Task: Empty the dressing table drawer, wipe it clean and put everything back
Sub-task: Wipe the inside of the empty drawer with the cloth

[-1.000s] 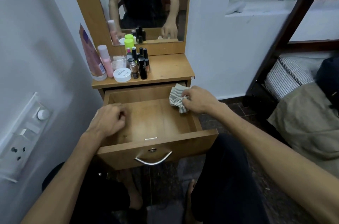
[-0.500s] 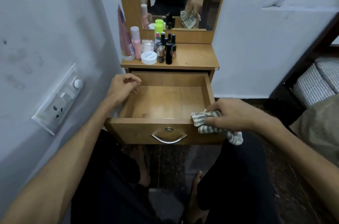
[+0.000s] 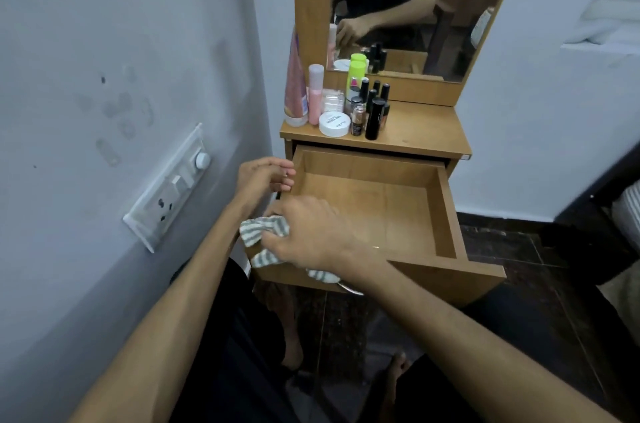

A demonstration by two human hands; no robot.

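Note:
The wooden drawer (image 3: 446, 215) of the dressing table stands pulled out, and its visible inside holds nothing. My right hand (image 3: 308, 232) is shut on a grey and white striped cloth (image 3: 263, 232) at the drawer's front left corner, over the front panel. My left hand (image 3: 263, 177) rests on the drawer's left rim, fingers curled. Cosmetics (image 3: 346, 104) stand crowded on the left of the table top (image 3: 422, 132): a pink tube, a pink bottle, a white jar, a lime bottle, several black bottles.
A mirror (image 3: 408, 0) rises behind the table top. The grey wall at left carries a white socket and switch panel (image 3: 169, 190). A dark bed frame with striped bedding (image 3: 627, 211) is at right. My legs and bare feet are over the dark floor (image 3: 502, 242).
My right hand has carried the cloth from the drawer's front right corner to its front left corner. The view has swung to the left. My left hand stays on the left rim.

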